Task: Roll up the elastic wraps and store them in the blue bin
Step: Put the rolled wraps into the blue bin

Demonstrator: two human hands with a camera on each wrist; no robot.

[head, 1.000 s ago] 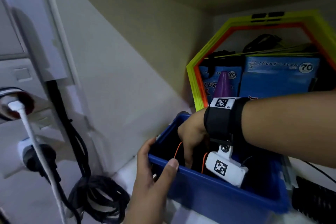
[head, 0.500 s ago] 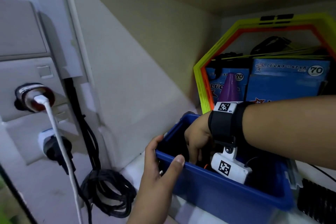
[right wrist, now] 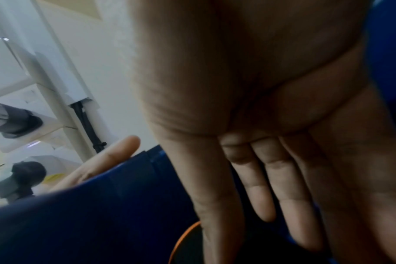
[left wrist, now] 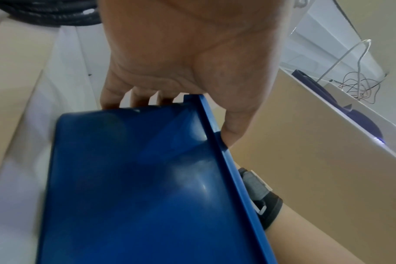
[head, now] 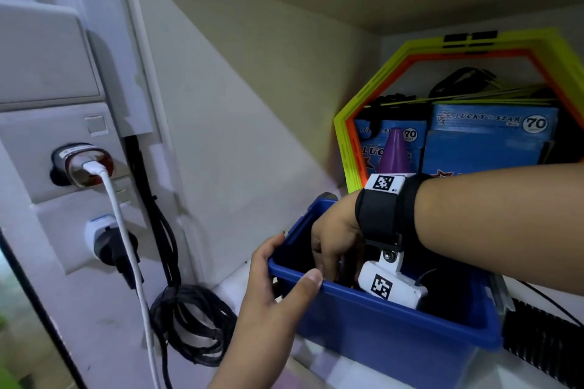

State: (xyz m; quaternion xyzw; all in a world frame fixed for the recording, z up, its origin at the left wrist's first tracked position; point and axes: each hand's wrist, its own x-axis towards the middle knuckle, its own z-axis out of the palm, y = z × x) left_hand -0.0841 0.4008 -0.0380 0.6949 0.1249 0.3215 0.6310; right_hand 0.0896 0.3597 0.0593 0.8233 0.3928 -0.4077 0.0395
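Head view: left hand (head: pixel 271 303) fingers grip blue bin (head: pixel 395 325) corner; right hand (head: pixel 335 237) inside, fingers straight, holding nothing.

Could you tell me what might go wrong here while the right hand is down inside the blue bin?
The blue bin is steadied only at one corner by the left hand, so it may tip or slide as the right hand presses in. The right hand's fingers are straight, holding nothing, so a rolled wrap may spring loose. An orange-edged item below them could snag when the hand lifts out.
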